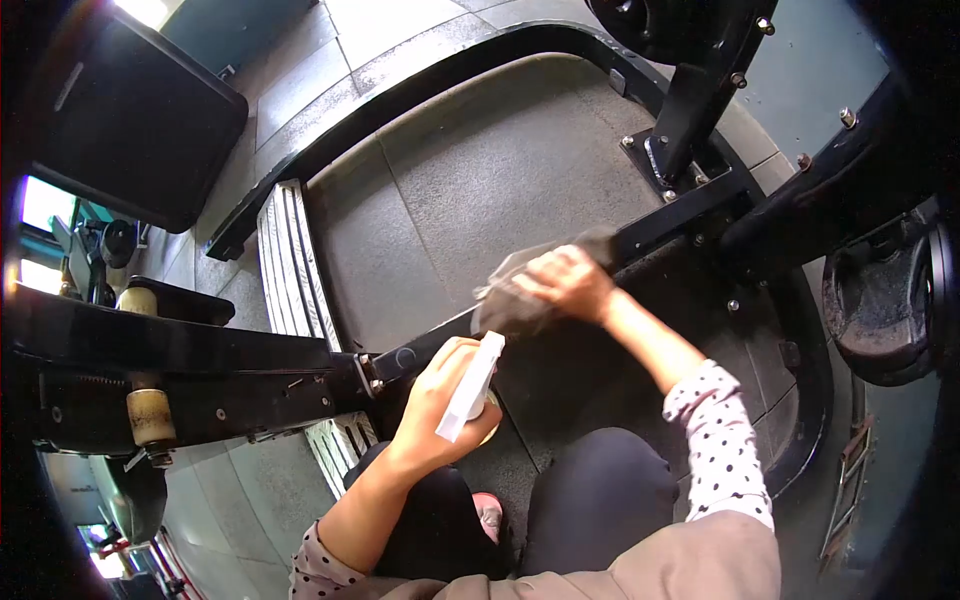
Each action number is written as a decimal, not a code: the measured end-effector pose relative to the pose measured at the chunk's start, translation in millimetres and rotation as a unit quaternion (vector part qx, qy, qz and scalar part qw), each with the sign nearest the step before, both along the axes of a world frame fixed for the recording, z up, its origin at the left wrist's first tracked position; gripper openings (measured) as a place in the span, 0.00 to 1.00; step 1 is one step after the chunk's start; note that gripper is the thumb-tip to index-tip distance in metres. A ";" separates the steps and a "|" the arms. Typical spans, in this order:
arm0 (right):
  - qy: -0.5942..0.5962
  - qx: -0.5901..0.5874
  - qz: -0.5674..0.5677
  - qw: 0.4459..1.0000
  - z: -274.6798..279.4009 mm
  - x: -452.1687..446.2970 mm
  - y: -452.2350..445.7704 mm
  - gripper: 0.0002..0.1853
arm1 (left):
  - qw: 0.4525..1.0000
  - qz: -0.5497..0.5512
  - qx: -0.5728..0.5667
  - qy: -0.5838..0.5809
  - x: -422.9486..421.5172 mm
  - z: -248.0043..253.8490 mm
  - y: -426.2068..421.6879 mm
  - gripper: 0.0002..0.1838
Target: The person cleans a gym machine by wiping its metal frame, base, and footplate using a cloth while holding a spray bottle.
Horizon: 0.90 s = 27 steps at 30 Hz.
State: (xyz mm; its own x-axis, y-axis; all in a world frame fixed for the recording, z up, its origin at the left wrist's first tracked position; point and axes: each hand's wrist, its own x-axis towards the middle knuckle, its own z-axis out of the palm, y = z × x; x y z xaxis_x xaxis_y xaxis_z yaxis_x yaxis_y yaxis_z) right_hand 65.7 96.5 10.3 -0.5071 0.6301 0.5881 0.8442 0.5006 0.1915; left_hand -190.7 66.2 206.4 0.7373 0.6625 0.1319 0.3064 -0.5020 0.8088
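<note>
My left hand (440, 405) is closed around a bottle with a white spray head (470, 388), just in front of the black frame bar. Pressed on that black bar (640, 235) is my right hand (568, 283), its fingers closed on a dark grey cloth (515, 305). The cloth is blurred by motion and covers part of the bar. Both sleeves have black dots on white.
A curved black floor frame (420, 75) rings the dark floor tiles. Ridged metal footplates (290, 260) stand at the left, beside a thick black beam (200, 375). Upright posts with bolts (690, 130) rise at the upper right. A black box (130, 110) is at the upper left.
</note>
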 end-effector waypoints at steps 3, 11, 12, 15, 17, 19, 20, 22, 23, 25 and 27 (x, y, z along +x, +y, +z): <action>-0.040 -0.105 -0.031 0.993 13.8 104.9 -11.6 0.31 | 1.000 0.006 -0.004 0.009 -2.6 1.1 1.1 0.22; 0.285 -0.150 -0.373 0.870 -1.0 228.7 -16.3 0.22 | 0.999 0.021 -0.043 -0.020 -1.5 -6.8 1.2 0.18; 0.261 -0.119 -0.389 0.875 -3.5 224.2 -14.1 0.23 | 0.999 0.017 -0.041 -0.017 -1.7 -6.1 1.4 0.18; 0.240 -0.135 -0.386 0.880 -22.3 193.4 -17.8 0.24 | 0.999 -0.002 -0.028 -0.020 2.4 -6.4 6.1 0.18; 0.244 -0.081 -0.326 0.910 -28.3 155.1 -19.4 0.23 | 0.999 -0.004 -0.030 -0.029 4.3 -10.6 7.0 0.18; 0.235 -0.086 -0.281 0.926 -7.8 97.7 -21.1 0.22 | 0.999 0.005 -0.036 -0.019 8.8 -7.0 5.3 0.19; 0.243 -0.080 -0.231 0.939 -5.2 67.9 -21.4 0.24 | 0.999 0.003 -0.038 -0.018 10.8 -6.5 4.5 0.18; 0.217 -0.176 -0.196 0.940 6.6 -5.2 -26.8 0.29 | 0.999 0.002 -0.041 -0.014 12.6 -5.7 3.2 0.18; 0.247 -0.182 -0.164 0.937 -1.1 -38.2 -29.7 0.32 | 0.999 0.005 -0.042 -0.006 12.5 -5.7 1.6 0.19; 0.224 -0.173 -0.116 0.952 -15.2 -84.7 -31.5 0.31 | 0.999 0.010 -0.040 0.011 12.2 -5.6 0.5 0.19; 0.204 -0.139 -0.067 0.967 -15.1 -92.4 -33.7 0.27 | 0.999 0.008 -0.034 0.008 11.9 -5.1 -0.9 0.19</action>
